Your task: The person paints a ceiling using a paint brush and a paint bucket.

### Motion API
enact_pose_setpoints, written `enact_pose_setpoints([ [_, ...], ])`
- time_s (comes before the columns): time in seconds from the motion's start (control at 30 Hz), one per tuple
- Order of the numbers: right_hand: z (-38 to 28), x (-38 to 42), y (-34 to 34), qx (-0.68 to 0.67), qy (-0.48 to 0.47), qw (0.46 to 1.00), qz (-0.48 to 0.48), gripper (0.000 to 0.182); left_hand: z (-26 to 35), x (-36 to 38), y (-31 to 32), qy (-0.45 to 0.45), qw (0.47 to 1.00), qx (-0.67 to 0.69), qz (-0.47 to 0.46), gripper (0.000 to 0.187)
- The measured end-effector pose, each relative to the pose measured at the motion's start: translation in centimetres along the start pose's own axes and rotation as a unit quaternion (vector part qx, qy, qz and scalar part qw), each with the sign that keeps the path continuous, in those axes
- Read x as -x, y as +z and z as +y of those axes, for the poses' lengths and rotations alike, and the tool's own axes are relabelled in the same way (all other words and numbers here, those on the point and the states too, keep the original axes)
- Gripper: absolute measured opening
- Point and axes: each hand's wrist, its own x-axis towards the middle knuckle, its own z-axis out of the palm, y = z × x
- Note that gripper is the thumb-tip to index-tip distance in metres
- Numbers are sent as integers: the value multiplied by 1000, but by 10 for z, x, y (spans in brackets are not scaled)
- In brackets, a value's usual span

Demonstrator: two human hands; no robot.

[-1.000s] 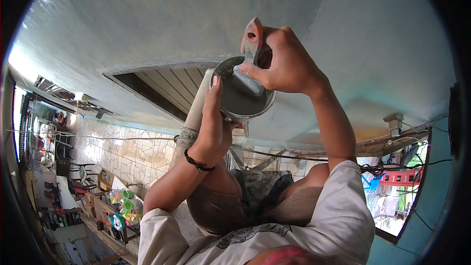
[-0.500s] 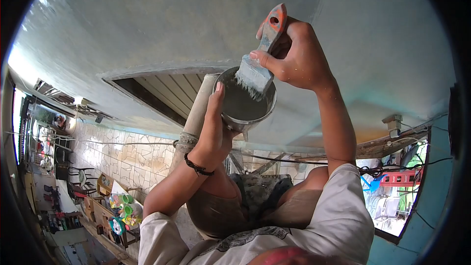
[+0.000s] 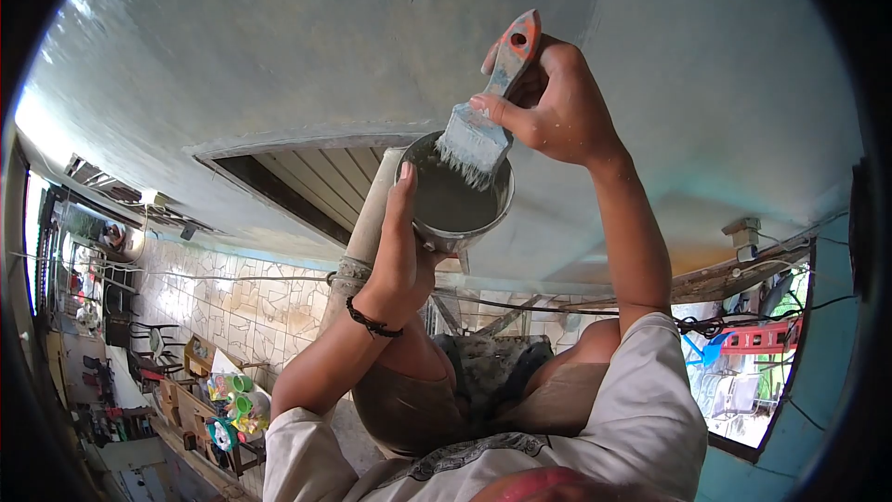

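Note:
My left hand (image 3: 406, 240) grips a small round metal pot (image 3: 462, 240) from its left side, thumb up along the rim. Inside the pot is grey liquid paint (image 3: 451, 197). A paintbrush (image 3: 476, 141) with a worn grey and orange handle is pinched in my right hand (image 3: 562, 107). Its bristles, caked with pale paint, point down into the pot's mouth, over the far rim. Small paint specks dot the back of my right hand. In front of both hands spreads a grey painted wall (image 3: 372, 37).
A pale vertical pipe (image 3: 373, 214) stands left of the pot, beside a slatted opening (image 3: 307, 181). Dark cables (image 3: 483, 301) run across below my hands. Far beneath lie a stone-patterned floor (image 3: 242, 307) and a table with colourful containers (image 3: 243, 404). A red crate (image 3: 757, 337) shows at right.
Pot and brush have shifted slightly left together with both hands. The bristles stay at the pot's mouth, and the grips are unchanged.

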Motion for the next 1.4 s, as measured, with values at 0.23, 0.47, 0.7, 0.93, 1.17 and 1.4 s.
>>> enact_pose_setpoints([
  [0.23,-9,4,-2,32,-15,999,-30,44,-1,-1,0,-1,1000,-11,-16,66],
  [0.47,-9,4,1,35,-66,997,-7,43,0,2,5,1,1000,-9,-14,65],
  [0.7,-1,2,-2,-25,9,1000,17,30,0,1,2,0,1000,4,-9,67],
  [0.93,34,-6,3,-254,188,948,43,30,5,6,0,32,999,12,12,74],
  [1.17,61,-3,18,-380,300,875,-26,28,3,4,-3,82,996,12,28,75],
  [1.4,63,-5,20,-363,283,882,-98,31,7,4,-4,77,996,7,35,75],
])
